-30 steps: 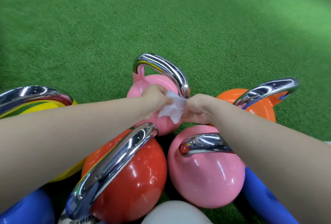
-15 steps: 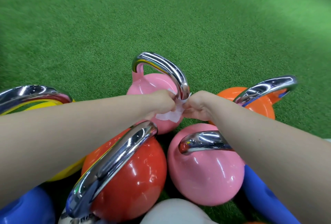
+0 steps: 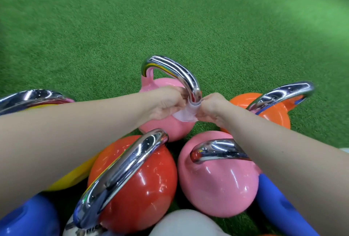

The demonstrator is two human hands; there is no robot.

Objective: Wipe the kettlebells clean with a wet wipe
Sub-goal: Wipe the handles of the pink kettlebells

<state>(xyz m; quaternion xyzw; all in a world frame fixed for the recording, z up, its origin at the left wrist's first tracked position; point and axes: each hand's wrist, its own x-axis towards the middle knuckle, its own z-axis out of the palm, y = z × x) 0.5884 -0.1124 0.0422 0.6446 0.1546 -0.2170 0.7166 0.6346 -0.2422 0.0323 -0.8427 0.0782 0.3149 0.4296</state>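
White wet wipe (image 3: 186, 115) pinched by left hand (image 3: 166, 103) and right hand (image 3: 211, 108) around far pink kettlebell (image 3: 164, 122) chrome handle (image 3: 181, 77); other kettlebells likely remaining.

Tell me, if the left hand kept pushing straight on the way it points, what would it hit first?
Probably the chrome handle of the far pink kettlebell: the left hand already pinches the wet wipe against its base.

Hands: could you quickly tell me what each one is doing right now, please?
Left hand: closed, pinching the wet wipe at the far pink kettlebell's handle.
Right hand: closed, pinching the wipe's other end.
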